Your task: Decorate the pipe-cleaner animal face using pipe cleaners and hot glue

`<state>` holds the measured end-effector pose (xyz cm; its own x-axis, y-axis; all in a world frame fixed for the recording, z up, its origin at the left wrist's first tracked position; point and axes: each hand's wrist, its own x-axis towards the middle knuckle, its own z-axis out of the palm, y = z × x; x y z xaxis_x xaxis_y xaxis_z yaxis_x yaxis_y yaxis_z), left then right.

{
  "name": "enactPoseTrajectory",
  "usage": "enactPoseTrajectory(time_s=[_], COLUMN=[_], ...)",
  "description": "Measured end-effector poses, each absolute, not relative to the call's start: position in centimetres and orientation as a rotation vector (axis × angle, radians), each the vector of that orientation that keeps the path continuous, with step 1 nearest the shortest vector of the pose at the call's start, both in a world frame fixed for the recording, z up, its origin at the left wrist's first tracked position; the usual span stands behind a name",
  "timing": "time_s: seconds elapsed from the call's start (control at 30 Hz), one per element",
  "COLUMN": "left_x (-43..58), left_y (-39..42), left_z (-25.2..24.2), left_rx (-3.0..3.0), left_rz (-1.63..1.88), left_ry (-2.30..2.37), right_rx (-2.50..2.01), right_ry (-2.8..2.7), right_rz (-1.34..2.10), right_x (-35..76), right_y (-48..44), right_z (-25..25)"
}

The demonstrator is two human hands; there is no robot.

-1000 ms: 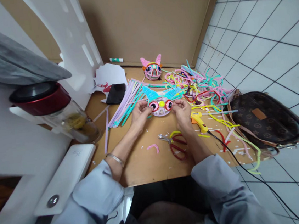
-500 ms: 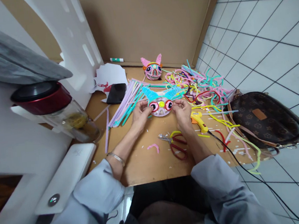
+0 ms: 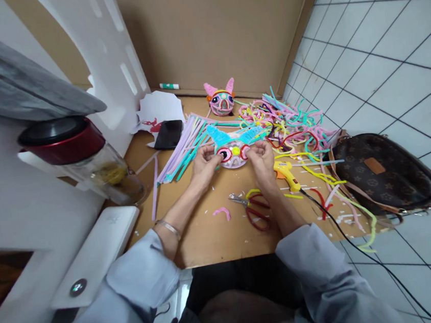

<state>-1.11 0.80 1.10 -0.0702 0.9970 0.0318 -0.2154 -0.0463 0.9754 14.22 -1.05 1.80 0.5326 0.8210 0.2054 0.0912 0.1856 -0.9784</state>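
Between my two hands is a pipe-cleaner animal head [image 3: 234, 160] with blue ears, red-rimmed eyes and a yellow nose. My left hand [image 3: 205, 163] grips its left side, the thumb by the left eye. On the other side my right hand [image 3: 260, 158] grips it, thumb on the right eye. Below, red-handled scissors [image 3: 258, 217] lie on the table close to my right wrist, near a short curved pink piece [image 3: 222, 212]. To the right of that wrist lies a yellow hot glue gun [image 3: 288, 175].
A similar head with pink ears [image 3: 221, 99] stands at the back. Pipe cleaners lie in a lilac and teal bundle [image 3: 181, 149] and a tangled pile [image 3: 292, 122]. A phone [image 3: 168, 134], glass bottle [image 3: 115, 177], brown bag [image 3: 388, 171] and black cord [image 3: 338, 225] surround the work area.
My right thumb has moved left onto the head's right eye, partly covering it. The left hand keeps its grip, and the head has barely shifted.
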Motion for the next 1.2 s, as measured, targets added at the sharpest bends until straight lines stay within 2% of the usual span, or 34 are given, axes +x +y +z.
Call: enactPoseTrajectory(time_s=[0.5,1.2], left_x=[-0.3,-0.1], left_y=[0.0,0.0], left_z=[0.9,0.4], left_rx=[1.119,1.147], left_rz=[1.389,1.380], left_ry=[1.107,1.123], right_rx=[-1.415,-1.442], right_ry=[-1.212,-1.298], right_rz=[0.283,0.208], right_x=[12.8,12.8], right_y=[-2.3,-2.3], right_z=[1.9,1.8])
